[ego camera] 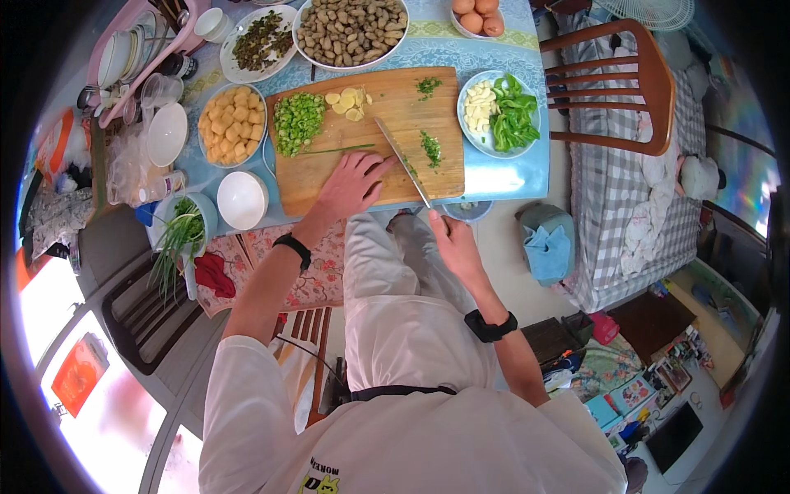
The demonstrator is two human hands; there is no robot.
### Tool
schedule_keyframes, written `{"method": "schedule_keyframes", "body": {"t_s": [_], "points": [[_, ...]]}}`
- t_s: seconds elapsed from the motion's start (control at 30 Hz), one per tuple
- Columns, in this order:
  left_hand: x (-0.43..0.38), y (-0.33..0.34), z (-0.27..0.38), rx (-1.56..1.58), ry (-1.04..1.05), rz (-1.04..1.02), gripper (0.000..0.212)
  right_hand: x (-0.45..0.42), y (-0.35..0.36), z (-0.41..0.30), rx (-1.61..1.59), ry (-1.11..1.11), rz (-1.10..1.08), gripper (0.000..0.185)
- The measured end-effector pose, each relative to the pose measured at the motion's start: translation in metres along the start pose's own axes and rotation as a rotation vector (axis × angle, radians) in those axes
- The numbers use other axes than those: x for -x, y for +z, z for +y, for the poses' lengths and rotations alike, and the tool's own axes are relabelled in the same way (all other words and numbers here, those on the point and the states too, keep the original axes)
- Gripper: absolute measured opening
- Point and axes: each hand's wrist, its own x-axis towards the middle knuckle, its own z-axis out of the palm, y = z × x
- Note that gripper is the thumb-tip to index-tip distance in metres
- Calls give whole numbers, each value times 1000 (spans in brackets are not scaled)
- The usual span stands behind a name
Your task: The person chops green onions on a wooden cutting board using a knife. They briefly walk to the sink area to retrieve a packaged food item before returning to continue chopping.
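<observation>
A wooden cutting board [401, 92] lies at the table's near edge. My right hand [455, 244] is closed around the handle of a kitchen knife [400, 154], whose blade slants up and left across the board. My left hand [355, 185] rests palm down on the board with its fingers apart, one fingertip close to the blade. Just beyond those fingers lies a thin green scallion stalk [336, 149]. Chopped green pieces [299, 123] are heaped at the board's left, beside sliced ginger [347, 103]. Finely chopped greens sit in two small piles [431, 148] on the right.
Right of the board is a plate of garlic and green leaves [512, 114]. Left stand a bowl of tan cubes [232, 126] and a white bowl [242, 199]. Peanuts [352, 31] and eggs [478, 17] are behind. A container of scallions [185, 225] stands lower left; a wooden chair [654, 86] is right.
</observation>
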Motion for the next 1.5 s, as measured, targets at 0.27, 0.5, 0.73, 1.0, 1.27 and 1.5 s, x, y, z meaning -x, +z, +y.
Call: {"method": "schedule_keyframes", "body": {"t_s": [0.27,0.5,0.73,1.0,1.27,1.5], "points": [[2,-3,0,1,2,-16,61,-20,-2,-7,-15,12,-46,67],[0,-4,0,-28,6,-61,65,-35,1,-13,-128,74,-17,65],[0,-7,2,-48,3,-47,65,-21,-3,2,-24,60,-37,67],[0,-4,0,15,-5,-33,64,-12,1,-1,5,-12,-11,68],[0,-1,-1,19,-1,-18,64,-7,-6,0,-29,7,-30,67],[0,-3,-1,13,1,-11,65,-16,-2,-14,-24,-29,-36,66]]}}
